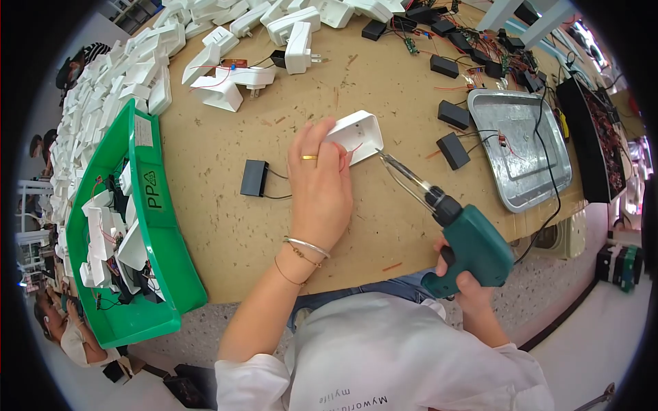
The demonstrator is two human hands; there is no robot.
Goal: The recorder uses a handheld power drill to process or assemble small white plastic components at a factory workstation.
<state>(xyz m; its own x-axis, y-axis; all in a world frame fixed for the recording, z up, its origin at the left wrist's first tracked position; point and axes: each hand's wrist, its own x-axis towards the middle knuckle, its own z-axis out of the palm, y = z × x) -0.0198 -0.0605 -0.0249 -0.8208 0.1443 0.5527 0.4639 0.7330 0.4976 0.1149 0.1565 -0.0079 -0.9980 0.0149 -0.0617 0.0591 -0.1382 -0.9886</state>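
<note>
Nearest the lens, the right hand (466,284) closes around the grip of a green soldering gun (473,246), its tip angled to the white plastic housing (360,133) at mid-table. Pressing that housing flat, the left hand (317,185) curls its fingers over the edge (apparently to steady it). A black box (254,177) trails wires nearby; a green bin (154,226) and metal tray (524,147) flank them.

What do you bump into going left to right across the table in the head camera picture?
Green plastic bin → small black box → left hand on a white plastic casing → green soldering gun in the right hand → metal tray.
</note>
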